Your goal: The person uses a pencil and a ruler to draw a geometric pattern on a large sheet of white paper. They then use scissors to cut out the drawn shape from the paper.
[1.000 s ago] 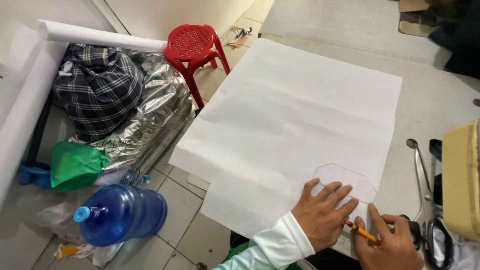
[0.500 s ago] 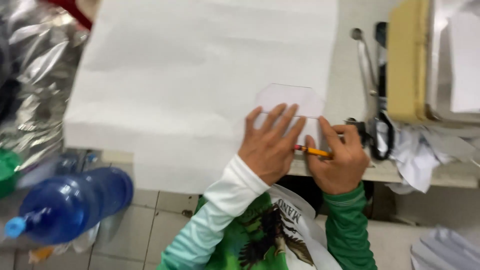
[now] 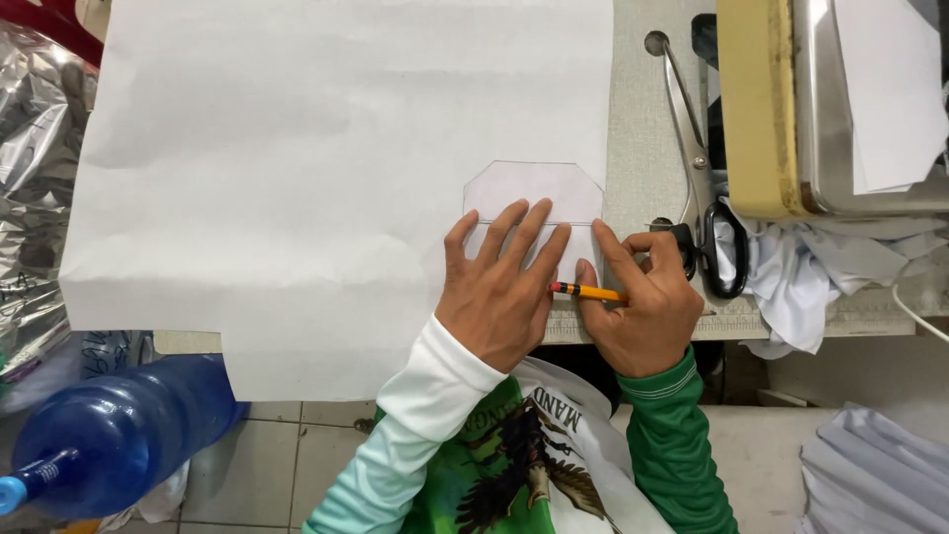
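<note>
A large white paper sheet lies over the table and hangs past its near edge. On its right corner rests a small pale template with clipped corners. My left hand lies flat on the template, fingers spread, pressing it down. My right hand grips an orange pencil whose dark tip touches the paper beside the template's lower right edge, next to my left hand.
Black-handled scissors lie on the table to the right, beside a sewing machine base and white cloth. A blue water bottle sits on the tiled floor at left, near silver foil material.
The view has swung right and down over the table. My hands stay on the template, left pressing, right with the pencil at its edge. The red stool has left the view.
</note>
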